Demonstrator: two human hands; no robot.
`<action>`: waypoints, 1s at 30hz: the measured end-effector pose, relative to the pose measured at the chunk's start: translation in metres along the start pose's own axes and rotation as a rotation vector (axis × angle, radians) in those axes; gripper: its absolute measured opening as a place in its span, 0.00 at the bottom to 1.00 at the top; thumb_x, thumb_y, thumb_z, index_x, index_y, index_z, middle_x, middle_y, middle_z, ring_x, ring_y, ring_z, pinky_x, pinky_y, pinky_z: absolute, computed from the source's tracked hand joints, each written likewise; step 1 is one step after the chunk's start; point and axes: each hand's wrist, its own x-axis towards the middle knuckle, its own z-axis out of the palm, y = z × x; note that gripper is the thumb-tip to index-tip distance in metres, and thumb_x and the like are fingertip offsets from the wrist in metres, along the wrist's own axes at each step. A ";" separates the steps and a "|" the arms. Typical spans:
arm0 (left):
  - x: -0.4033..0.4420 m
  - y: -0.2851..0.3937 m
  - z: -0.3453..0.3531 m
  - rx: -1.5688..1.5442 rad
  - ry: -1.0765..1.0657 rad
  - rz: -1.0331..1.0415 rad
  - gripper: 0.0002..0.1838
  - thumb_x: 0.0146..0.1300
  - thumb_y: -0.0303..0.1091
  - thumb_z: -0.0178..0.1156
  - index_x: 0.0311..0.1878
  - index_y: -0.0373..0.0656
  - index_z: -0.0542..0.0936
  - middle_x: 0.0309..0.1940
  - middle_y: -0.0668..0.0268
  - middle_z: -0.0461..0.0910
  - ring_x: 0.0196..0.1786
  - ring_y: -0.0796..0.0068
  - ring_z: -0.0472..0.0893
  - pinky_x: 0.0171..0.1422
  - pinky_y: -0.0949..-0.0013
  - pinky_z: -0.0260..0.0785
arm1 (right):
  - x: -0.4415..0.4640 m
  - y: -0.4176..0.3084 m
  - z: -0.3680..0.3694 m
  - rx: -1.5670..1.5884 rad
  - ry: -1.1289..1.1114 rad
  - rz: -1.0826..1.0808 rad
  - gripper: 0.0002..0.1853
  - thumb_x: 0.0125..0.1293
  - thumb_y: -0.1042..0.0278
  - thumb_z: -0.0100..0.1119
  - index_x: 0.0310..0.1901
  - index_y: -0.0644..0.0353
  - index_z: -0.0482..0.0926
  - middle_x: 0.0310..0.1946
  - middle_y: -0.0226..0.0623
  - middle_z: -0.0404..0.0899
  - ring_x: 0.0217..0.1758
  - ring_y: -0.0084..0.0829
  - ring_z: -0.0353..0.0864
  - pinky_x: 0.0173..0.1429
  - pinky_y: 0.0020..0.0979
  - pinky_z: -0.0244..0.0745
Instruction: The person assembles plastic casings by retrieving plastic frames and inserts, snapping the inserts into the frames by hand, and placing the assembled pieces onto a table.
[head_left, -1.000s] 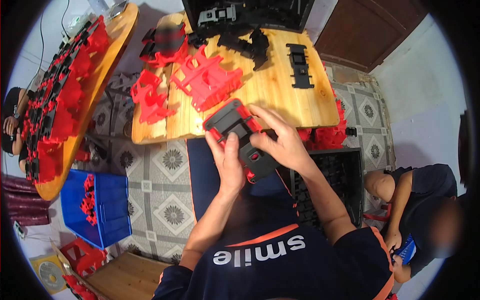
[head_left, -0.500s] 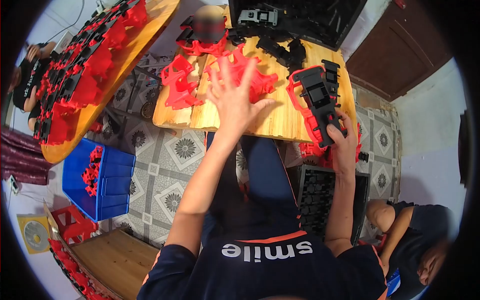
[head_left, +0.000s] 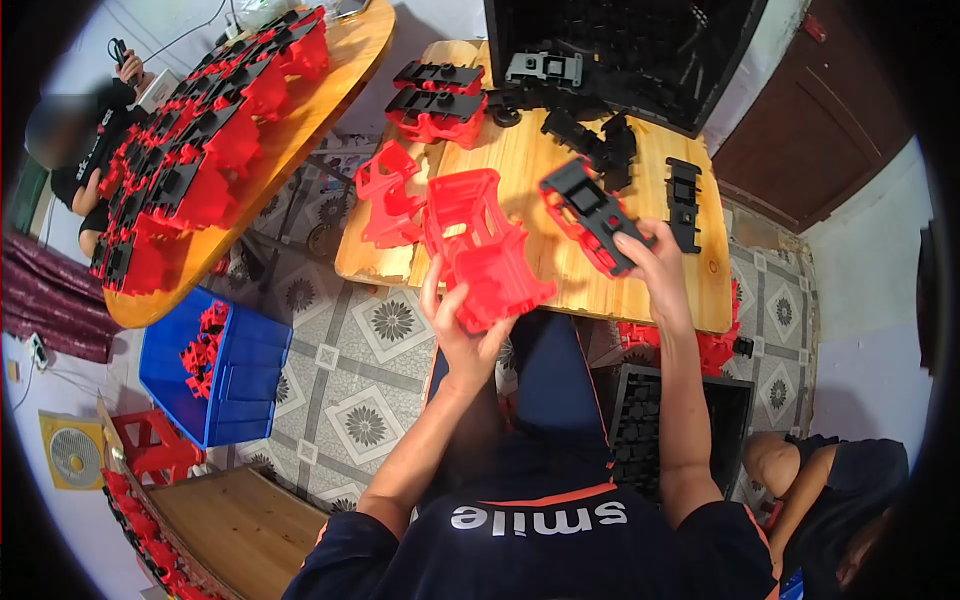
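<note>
My left hand is closed around the lower end of a red plastic frame, lifted at the near edge of the wooden table. In my right hand is a black-and-red plastic assembly, a black plate on a red frame, tilted above the table. My right thumb lies on the black plate. Left of the held frame, another red frame rests on the table. A separate black plate lies near the right edge, and several black parts are heaped farther back.
Black-topped red assemblies sit at the table's back left, before a large black crate. Many more fill the side table. A blue bin and another black crate stand on the floor. People sit at left and right.
My left hand has gone from open over the red frames to gripping one and drawing it nearer. My right hand has moved slightly left with its assembly, leaving the separate black plate fully visible.
</note>
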 end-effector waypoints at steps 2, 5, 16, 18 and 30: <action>-0.014 0.002 -0.004 -0.177 0.142 0.013 0.43 0.47 0.39 0.79 0.62 0.48 0.62 0.70 0.39 0.55 0.73 0.41 0.58 0.74 0.44 0.54 | 0.019 -0.004 0.024 -0.014 -0.093 0.001 0.31 0.60 0.62 0.71 0.59 0.67 0.69 0.41 0.39 0.80 0.38 0.24 0.83 0.38 0.27 0.78; -0.026 0.019 -0.027 -0.136 0.098 0.003 0.43 0.48 0.40 0.79 0.63 0.49 0.60 0.70 0.38 0.55 0.73 0.39 0.59 0.73 0.44 0.56 | 0.050 -0.003 0.066 0.026 -0.244 0.010 0.33 0.60 0.62 0.71 0.61 0.68 0.66 0.41 0.38 0.80 0.38 0.24 0.82 0.37 0.26 0.78; -0.066 0.030 -0.070 -0.154 0.136 -0.073 0.45 0.46 0.43 0.80 0.62 0.52 0.60 0.68 0.37 0.56 0.71 0.39 0.62 0.70 0.45 0.63 | 0.073 -0.015 0.162 -0.678 0.099 -0.821 0.34 0.61 0.43 0.67 0.55 0.66 0.72 0.48 0.50 0.80 0.53 0.48 0.78 0.59 0.45 0.71; -0.068 0.034 -0.078 -0.129 0.168 -0.092 0.45 0.46 0.43 0.81 0.62 0.53 0.60 0.69 0.38 0.55 0.71 0.40 0.63 0.70 0.45 0.63 | 0.034 -0.022 0.193 -0.709 -0.112 -0.912 0.33 0.59 0.43 0.67 0.54 0.64 0.74 0.49 0.45 0.80 0.56 0.47 0.77 0.57 0.47 0.70; -0.028 0.030 -0.106 0.085 0.405 -0.127 0.44 0.46 0.39 0.80 0.62 0.52 0.60 0.69 0.48 0.56 0.71 0.47 0.62 0.72 0.49 0.64 | -0.020 -0.001 0.108 -0.818 -0.738 -1.018 0.09 0.59 0.63 0.64 0.39 0.54 0.78 0.34 0.36 0.81 0.44 0.39 0.80 0.51 0.38 0.73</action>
